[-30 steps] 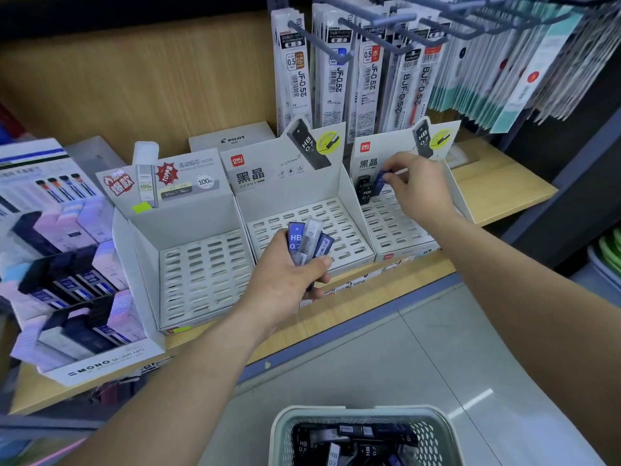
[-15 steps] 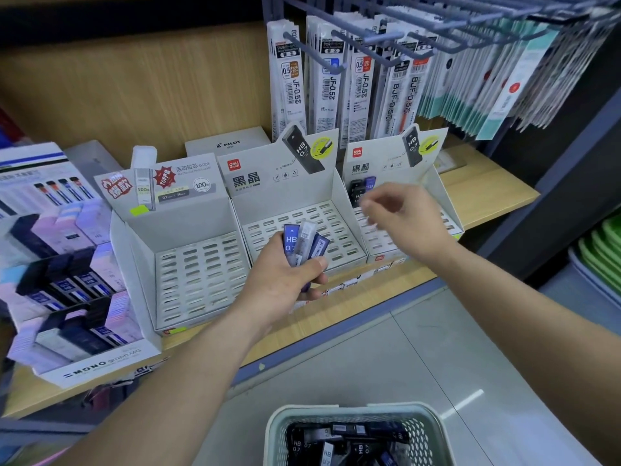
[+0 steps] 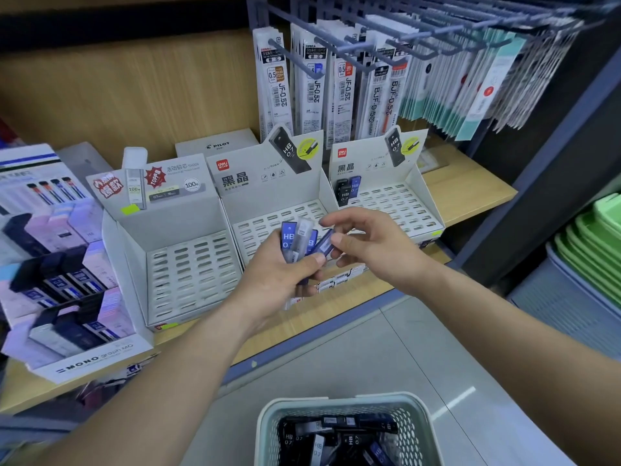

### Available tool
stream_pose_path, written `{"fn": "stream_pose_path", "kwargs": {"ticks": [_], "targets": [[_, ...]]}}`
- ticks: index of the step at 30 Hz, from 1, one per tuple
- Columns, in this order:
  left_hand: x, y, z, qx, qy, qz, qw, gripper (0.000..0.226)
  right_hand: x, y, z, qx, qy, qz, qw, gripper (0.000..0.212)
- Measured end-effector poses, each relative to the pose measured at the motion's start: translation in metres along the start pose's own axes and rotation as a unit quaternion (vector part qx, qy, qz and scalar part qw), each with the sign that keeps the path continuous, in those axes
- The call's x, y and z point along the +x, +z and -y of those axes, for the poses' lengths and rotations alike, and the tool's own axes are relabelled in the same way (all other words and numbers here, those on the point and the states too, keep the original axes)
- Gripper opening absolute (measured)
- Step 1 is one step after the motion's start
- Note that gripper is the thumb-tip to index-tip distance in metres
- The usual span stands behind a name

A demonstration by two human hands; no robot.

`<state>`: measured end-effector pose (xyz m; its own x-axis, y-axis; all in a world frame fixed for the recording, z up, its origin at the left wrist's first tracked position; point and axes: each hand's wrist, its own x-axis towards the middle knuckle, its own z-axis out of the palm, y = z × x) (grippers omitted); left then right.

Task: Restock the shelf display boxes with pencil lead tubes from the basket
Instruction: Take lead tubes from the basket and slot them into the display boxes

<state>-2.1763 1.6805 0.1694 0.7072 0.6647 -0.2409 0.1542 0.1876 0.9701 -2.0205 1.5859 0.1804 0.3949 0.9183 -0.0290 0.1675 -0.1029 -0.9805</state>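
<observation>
blue lead tube (image 3: 324, 244) in right hand (image 3: 373, 250), others (image 3: 295, 237) in left hand (image 3: 279, 280)

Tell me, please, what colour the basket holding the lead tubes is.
Pale grey-green, with perforated walls; the head view shows the basket best.

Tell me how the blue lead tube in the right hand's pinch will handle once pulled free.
The blue tube is probably stiff: it looks straight and hard-edged in the pinch of the right hand. Likely light, since the left hand holds several lead tubes fanned at once. Its flat sides should stop it rolling, though smooth plastic may slip.
</observation>
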Motion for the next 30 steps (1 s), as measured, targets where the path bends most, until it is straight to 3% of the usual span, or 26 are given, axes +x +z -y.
{"fn": "stream_pose_path", "kwargs": {"ticks": [13,17,23,30], "targets": [[0.008,-0.005,0.003,0.002,0.018,-0.062,0.998,0.022,-0.003,-0.005,-0.01,0.125,0.045,-0.015,0.991,0.003],[0.009,-0.006,0.003,0.011,0.024,-0.079,0.996,0.026,-0.005,-0.003,-0.01,0.128,0.049,-0.021,0.99,0.0],[0.009,-0.007,0.001,0.03,0.028,-0.096,0.995,0.027,-0.006,-0.002,-0.011,0.083,0.05,-0.04,0.994,0.017],[0.009,-0.007,0.002,0.079,0.04,-0.086,0.992,0.032,-0.008,0.005,-0.01,0.04,0.048,0.008,0.998,0.02]]}}
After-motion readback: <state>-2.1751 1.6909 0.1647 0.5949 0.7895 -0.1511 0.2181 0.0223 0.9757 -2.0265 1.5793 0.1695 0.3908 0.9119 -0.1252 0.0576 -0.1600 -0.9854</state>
